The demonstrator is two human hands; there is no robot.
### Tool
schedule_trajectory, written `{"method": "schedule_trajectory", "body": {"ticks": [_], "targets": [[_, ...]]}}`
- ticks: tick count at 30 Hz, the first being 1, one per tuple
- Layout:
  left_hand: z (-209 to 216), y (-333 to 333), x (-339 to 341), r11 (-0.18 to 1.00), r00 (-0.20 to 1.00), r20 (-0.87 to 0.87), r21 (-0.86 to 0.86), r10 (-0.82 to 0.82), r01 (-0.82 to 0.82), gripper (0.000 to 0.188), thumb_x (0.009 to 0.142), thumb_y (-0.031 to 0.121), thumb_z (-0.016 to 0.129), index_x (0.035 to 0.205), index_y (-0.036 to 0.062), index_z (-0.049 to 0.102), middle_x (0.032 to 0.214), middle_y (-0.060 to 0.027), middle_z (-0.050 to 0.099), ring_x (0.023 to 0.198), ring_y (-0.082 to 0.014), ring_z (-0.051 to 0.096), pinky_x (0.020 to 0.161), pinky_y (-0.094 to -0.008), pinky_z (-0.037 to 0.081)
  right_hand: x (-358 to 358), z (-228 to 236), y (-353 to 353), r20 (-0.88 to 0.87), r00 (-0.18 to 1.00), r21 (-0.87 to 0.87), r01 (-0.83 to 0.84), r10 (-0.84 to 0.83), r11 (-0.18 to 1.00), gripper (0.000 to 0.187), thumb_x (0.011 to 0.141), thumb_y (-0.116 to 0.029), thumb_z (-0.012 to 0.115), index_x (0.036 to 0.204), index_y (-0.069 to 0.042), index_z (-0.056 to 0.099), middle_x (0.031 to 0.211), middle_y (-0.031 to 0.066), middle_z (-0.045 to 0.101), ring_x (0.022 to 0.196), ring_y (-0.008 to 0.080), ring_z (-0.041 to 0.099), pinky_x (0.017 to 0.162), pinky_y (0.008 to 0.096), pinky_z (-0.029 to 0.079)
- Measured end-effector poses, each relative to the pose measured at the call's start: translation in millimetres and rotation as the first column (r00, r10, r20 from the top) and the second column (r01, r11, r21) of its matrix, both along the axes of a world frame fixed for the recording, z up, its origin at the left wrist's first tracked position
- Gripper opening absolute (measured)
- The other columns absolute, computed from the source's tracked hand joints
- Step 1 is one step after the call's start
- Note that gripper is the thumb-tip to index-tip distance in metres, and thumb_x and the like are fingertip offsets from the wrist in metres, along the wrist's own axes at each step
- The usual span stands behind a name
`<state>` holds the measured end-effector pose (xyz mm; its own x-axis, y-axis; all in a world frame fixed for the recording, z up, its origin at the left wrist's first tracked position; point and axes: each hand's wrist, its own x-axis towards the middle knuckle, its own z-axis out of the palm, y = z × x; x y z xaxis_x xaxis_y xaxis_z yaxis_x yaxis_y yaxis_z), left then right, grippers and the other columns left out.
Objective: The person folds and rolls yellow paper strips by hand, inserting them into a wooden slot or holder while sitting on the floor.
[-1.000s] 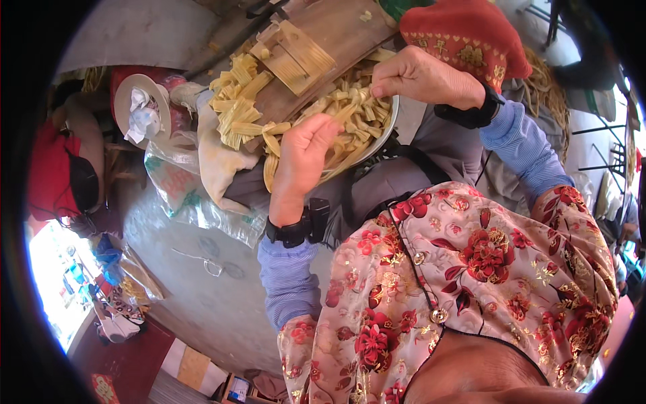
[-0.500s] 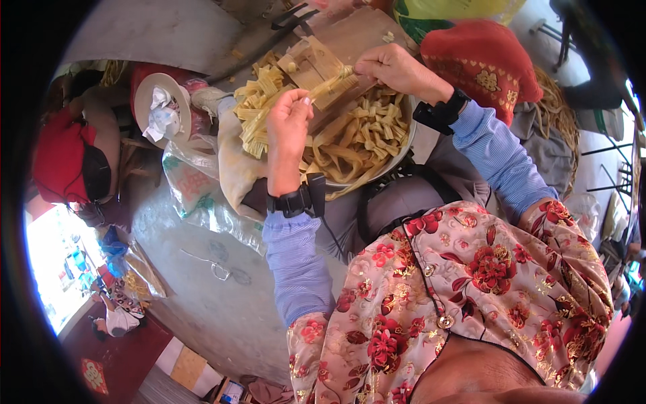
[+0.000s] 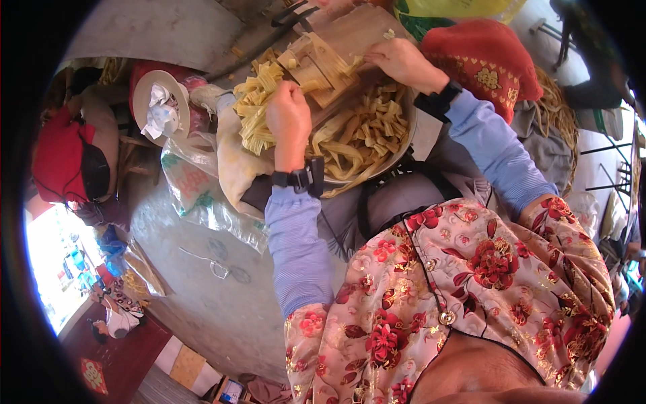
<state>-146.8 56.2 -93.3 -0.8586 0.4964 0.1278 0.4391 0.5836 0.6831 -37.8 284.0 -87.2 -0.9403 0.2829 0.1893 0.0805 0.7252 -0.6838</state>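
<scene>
My left hand [image 3: 289, 116] is closed in a fist around a flat yellow strip [image 3: 312, 85], whose short end juts out beside the fingers. My right hand [image 3: 405, 66] pinches at the end of a yellow strip [image 3: 353, 66] over a wooden board [image 3: 363, 32]. Between the hands, a small wooden frame with slats [image 3: 330, 57] lies on the board. Folded yellow strips [image 3: 252, 118] are heaped left of it, by my left hand. Below the board, a round metal basin [image 3: 406, 143] holds more strips, some long and loose, others folded short.
A red cushion-like bundle [image 3: 474, 64] sits right of my right hand. Left of the basin are a pale cloth [image 3: 232, 158], a clear plastic bag [image 3: 192, 178] and a round container with crumpled paper [image 3: 140, 101]. Bent wire [image 3: 219, 271] lies on the grey floor.
The strip that stretched between both hands no longer spans them. My left hand has turned and closed further; my right hand has shifted slightly right and down the board's edge.
</scene>
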Motion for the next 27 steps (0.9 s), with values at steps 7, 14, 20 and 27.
{"method": "schedule_trajectory", "body": {"ticks": [7, 14, 20, 27], "targets": [[25, -25, 16, 0.65, 0.367, 0.766, 0.642, -0.527, -0.406, 0.022, 0.092, 0.014, 0.048, 0.109, 0.0005, 0.052, 0.081, -0.009, 0.057, 0.058, -0.0131, 0.047, 0.052, -0.0264, 0.039, 44, 29, -43, 0.15, 0.971, -0.594, -0.061, 0.184, 0.802, 0.018, 0.083, -0.009, 0.064, 0.098, 0.0, 0.066, 0.078, 0.0021, 0.066, 0.07, 0.0083, 0.057, 0.066, 0.0243, 0.048], [35, -22, 37, 0.698, 0.325, 0.8, 0.599, -0.504, -0.393, 0.026, 0.092, 0.013, 0.046, 0.115, 0.0031, 0.053, 0.087, -0.0074, 0.058, 0.064, -0.0127, 0.049, 0.056, -0.026, 0.04, 46, 48, -64, -0.085, 0.986, -0.479, -0.168, 0.145, 0.862, 0.038, 0.083, -0.008, 0.064, 0.119, -0.001, 0.055, 0.09, 0.0072, 0.061, 0.08, 0.0138, 0.06, 0.068, 0.0255, 0.048], [52, -9, 72, 0.798, 0.387, 0.808, 0.554, -0.445, -0.238, 0.018, 0.091, 0.014, 0.053, 0.105, 0.0023, 0.057, 0.074, -0.0043, 0.057, 0.051, -0.0062, 0.043, 0.045, -0.0193, 0.033, 38, 56, -77, -0.007, 0.987, -0.368, -0.154, 0.163, 0.917, 0.032, 0.087, -0.015, 0.06, 0.117, -0.003, 0.056, 0.078, 0.0084, 0.063, 0.068, 0.0153, 0.06, 0.06, 0.0264, 0.047], [43, -18, 84, 0.745, 0.656, 0.651, 0.637, -0.382, -0.198, 0.024, 0.094, 0.018, 0.047, 0.108, 0.0003, 0.056, 0.093, -0.0089, 0.062, 0.078, -0.0136, 0.057, 0.068, -0.0259, 0.047, 51, 45, -85, 0.042, 0.995, -0.996, 0.035, 0.088, 0.085, 0.018, 0.091, -0.017, 0.055, 0.1, -0.002, 0.061, 0.061, -0.0019, 0.049, 0.053, 0.0049, 0.041, 0.053, 0.0203, 0.038]]}}
